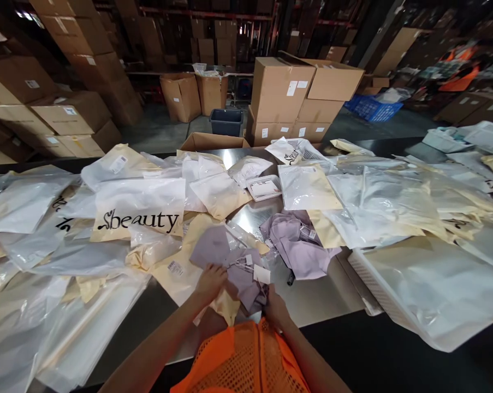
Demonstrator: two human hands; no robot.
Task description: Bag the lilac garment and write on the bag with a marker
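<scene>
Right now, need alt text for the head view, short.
Both hands, left hand and right hand, grip a mauve garment with a white tag at the near edge of a steel table. Clear and cream plastic bags cover the table, and a second mauve garment lies beside them. Cardboard boxes are stacked behind.

Left hand [210,282] and right hand [275,308] gripping mauve garment [246,278], plastic bags [140,210] on steel table [320,297]

Dim warehouse: stacked cardboard boxes [279,98], grey floor [160,131], dark shelving [213,22] behind.
</scene>
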